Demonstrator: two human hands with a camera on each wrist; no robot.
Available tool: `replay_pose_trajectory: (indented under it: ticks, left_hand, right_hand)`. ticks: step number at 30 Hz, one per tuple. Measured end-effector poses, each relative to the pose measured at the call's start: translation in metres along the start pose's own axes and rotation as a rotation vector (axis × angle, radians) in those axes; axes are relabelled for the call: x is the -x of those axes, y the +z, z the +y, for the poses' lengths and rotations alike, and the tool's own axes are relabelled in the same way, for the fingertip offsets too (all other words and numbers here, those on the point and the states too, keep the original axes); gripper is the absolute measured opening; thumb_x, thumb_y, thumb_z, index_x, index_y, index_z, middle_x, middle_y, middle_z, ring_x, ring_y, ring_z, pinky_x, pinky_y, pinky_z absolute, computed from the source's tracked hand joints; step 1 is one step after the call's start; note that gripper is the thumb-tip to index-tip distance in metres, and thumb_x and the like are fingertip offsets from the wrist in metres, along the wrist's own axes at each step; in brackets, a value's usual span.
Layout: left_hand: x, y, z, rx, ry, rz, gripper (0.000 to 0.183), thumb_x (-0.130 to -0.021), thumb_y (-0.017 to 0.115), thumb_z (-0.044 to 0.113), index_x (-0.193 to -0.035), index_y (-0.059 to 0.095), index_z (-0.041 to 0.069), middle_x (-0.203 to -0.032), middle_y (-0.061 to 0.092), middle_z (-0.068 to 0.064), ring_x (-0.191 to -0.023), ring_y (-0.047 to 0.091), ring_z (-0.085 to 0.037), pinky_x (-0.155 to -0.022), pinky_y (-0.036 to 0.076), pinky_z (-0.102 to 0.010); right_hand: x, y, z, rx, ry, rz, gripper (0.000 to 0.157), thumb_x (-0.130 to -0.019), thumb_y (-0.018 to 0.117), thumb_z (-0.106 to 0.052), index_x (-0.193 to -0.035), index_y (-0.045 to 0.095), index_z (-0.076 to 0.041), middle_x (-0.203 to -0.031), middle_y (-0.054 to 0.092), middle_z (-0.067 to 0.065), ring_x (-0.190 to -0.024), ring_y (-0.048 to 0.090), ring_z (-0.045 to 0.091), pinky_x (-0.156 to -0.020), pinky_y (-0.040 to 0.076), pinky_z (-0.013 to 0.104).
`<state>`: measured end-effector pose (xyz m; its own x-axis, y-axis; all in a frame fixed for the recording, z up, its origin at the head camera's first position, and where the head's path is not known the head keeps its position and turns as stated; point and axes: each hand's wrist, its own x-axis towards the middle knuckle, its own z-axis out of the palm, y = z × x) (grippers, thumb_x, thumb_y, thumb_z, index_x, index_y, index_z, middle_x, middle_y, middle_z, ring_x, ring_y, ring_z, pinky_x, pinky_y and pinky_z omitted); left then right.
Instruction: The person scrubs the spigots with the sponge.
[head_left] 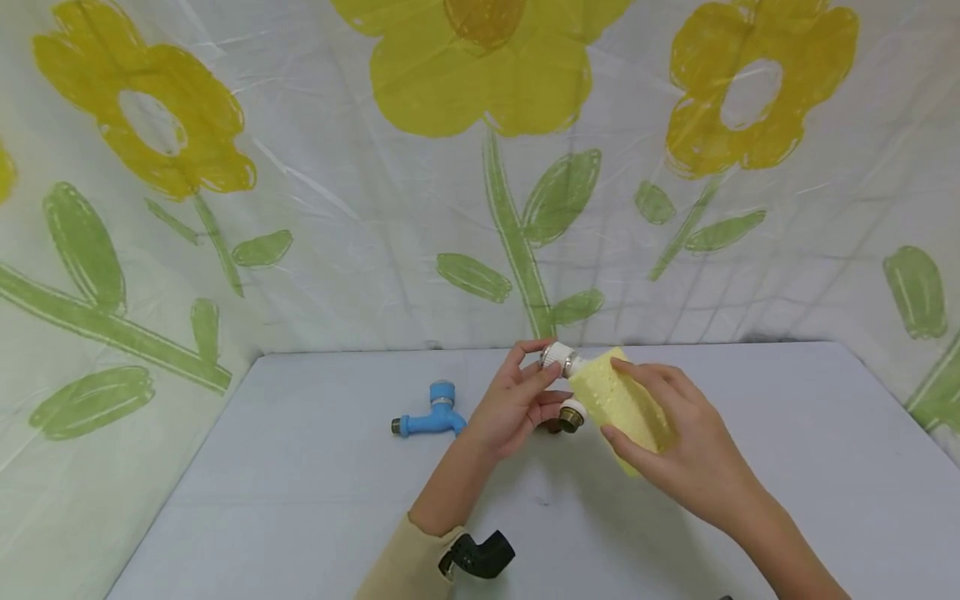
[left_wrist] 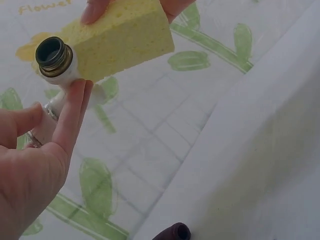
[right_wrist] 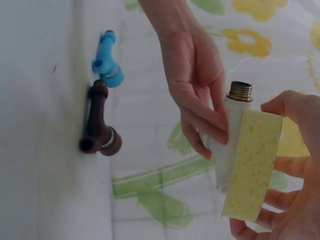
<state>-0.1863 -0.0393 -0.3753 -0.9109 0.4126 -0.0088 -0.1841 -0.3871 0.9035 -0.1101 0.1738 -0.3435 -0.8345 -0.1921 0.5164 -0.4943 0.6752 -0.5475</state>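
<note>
My left hand (head_left: 504,410) grips a white plastic tap (head_left: 557,357) by its ribbed knob, raised above the table. The tap's brass threaded end (left_wrist: 54,56) is plain in the left wrist view. In my right hand (head_left: 697,454) is a yellow sponge (head_left: 611,400), held between thumb and fingers. One face of the sponge lies against the white tap's body, covering part of it. Beyond the left forearm a blue tap (head_left: 431,422) rests on the table. A dark brown tap (right_wrist: 97,120) lies near it, mostly hidden by the left hand in the head view.
The white table (head_left: 247,500) ends at a back wall of sheeting (head_left: 337,250) painted with yellow flowers and green leaves. A black angled camera mount (head_left: 483,556) sits on the left wrist, over a beige sleeve (head_left: 408,558).
</note>
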Motion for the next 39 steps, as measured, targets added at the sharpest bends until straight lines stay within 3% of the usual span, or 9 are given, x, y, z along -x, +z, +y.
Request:
replay_pose_trajectory:
  ticks: [8,15,19,24,39]
  left_hand:
    - [0.001,-0.006,0.005,-0.086,0.045,-0.019,0.037,-0.112,0.049,0.005,-0.147,0.038,0.007,-0.112,0.063,0.001,-0.076,0.072,-0.007,-0.071,0.061,-0.02]
    - [0.0,-0.008,0.009,-0.135,0.05,-0.038,0.051,-0.111,0.048,0.003,-0.161,0.037,0.009,-0.118,0.058,-0.002,-0.079,0.073,-0.008,-0.077,0.062,-0.021]
    - [0.001,-0.009,0.011,-0.152,0.064,-0.038,0.052,-0.112,0.048,0.003,-0.162,0.038,0.009,-0.123,0.056,-0.004,-0.079,0.072,-0.008,-0.078,0.063,-0.022]
    - [0.003,-0.009,0.015,-0.18,0.098,0.002,0.051,-0.111,0.051,0.003,-0.16,0.039,0.007,-0.132,0.056,-0.011,-0.084,0.074,-0.009,-0.08,0.064,-0.024]
    - [0.003,-0.009,0.019,-0.186,0.148,0.09,0.047,-0.107,0.058,0.0,-0.153,0.046,0.004,-0.125,0.056,-0.012,-0.083,0.077,-0.016,-0.084,0.065,-0.037]
  right_hand:
    - [0.001,-0.001,0.002,0.025,-0.017,-0.026,0.072,-0.082,0.091,-0.015,-0.147,0.062,-0.019,-0.13,0.063,0.008,-0.113,0.062,0.029,-0.079,0.054,0.035]
    - [0.0,-0.001,0.005,-0.023,-0.013,-0.025,0.071,-0.084,0.09,-0.012,-0.149,0.061,-0.02,-0.132,0.064,0.006,-0.115,0.062,0.025,-0.084,0.047,0.018]
    - [0.0,0.0,0.005,-0.059,-0.006,-0.079,0.07,-0.085,0.09,-0.017,-0.149,0.061,-0.022,-0.133,0.063,0.004,-0.108,0.061,0.021,-0.076,0.051,0.021]
    - [0.001,0.001,0.003,-0.068,-0.034,-0.114,0.071,-0.082,0.092,-0.016,-0.147,0.062,-0.023,-0.131,0.063,0.002,-0.103,0.06,0.017,-0.071,0.054,0.025]
    - [0.0,-0.001,0.004,-0.01,-0.129,-0.055,0.079,-0.073,0.096,-0.01,-0.144,0.064,-0.022,-0.129,0.063,0.0,-0.106,0.063,0.017,-0.074,0.058,0.026]
